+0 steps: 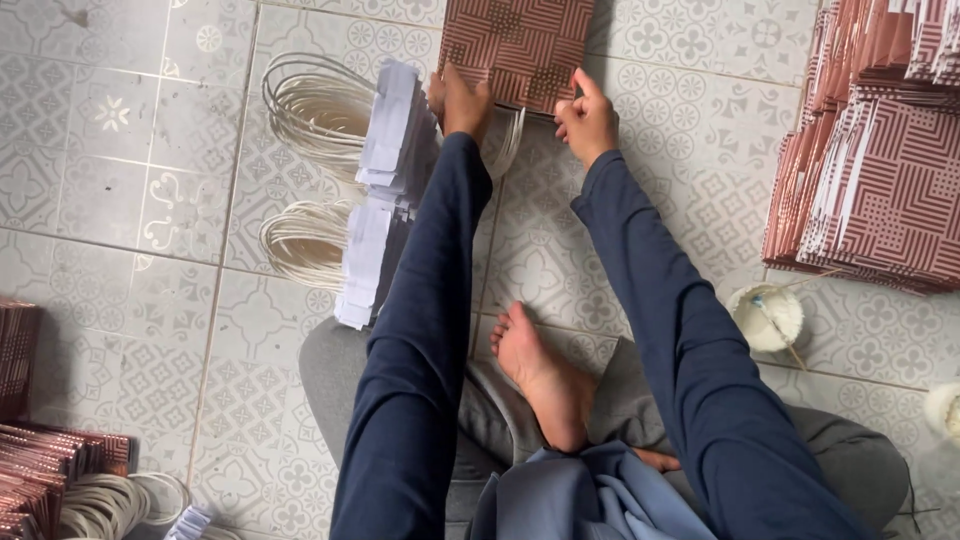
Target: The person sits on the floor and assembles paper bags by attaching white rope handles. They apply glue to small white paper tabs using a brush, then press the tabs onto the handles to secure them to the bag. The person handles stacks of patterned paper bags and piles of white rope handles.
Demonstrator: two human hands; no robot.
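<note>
Person seated on patterned tile floor point(130, 200), both hands on a red patterned paper bag point(520, 45) lying flat at far centre.

Left hand point(460, 100) grips the bag's near-left edge, fingers curled closed over it, thumb side on top. Right hand point(588, 120) touches the near-right edge, mostly closed with one finger raised, pinching or pressing the edge; exact grip hard to tell. To do this well, I'd judge: keep both edges held level and square, press evenly so the paper doesn't crease. Just left of the left hand, stacks of white paper strips point(385, 190) and coils of white cord handles point(315, 105). Far right, a pile of finished red bags point(880, 170); near it a small white glue pot point(765, 317) with a stick.
</note>
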